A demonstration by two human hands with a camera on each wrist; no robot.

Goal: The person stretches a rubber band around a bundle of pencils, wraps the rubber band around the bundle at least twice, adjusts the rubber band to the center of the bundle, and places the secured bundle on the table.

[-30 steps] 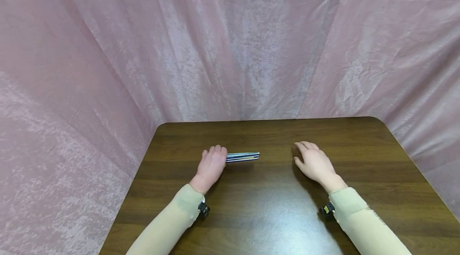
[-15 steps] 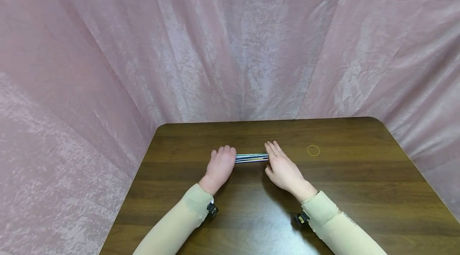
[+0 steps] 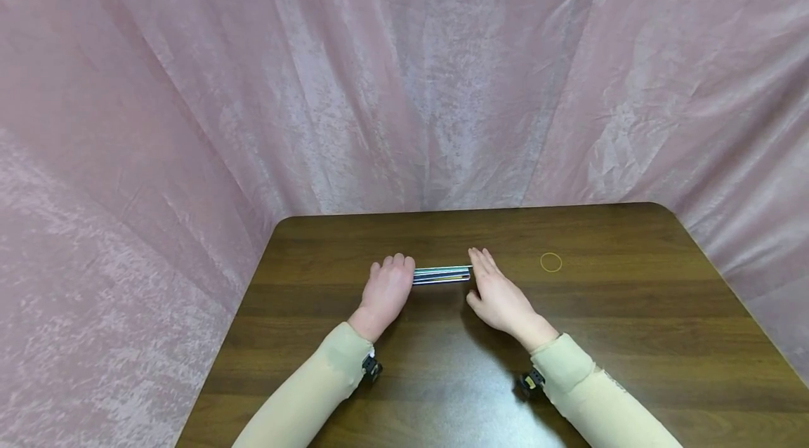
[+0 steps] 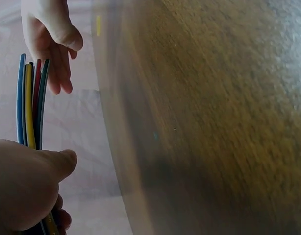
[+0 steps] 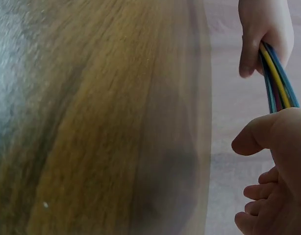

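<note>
Coloured sticks (image 4: pixel 29 105) make one bunch because the left hand (image 3: pixel 387 291) grips them; the right hand (image 3: pixel 502 299), held out straight, is by their ends, maybe touching.

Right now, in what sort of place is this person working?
Probably an indoor recording setup: a pink curtain hangs behind a wood-grain table, and small wrist cameras are worn on both arms.

Left grip (image 4: pixel 29 183): curled round coloured rods (image 4: pixel 29 107)
Right grip (image 4: pixel 42 36): beside their tips, contact unclear
Surface (image 4: pixel 214 107): wood-grained
Yellow strip (image 4: pixel 98 25): near surface's edge
</note>
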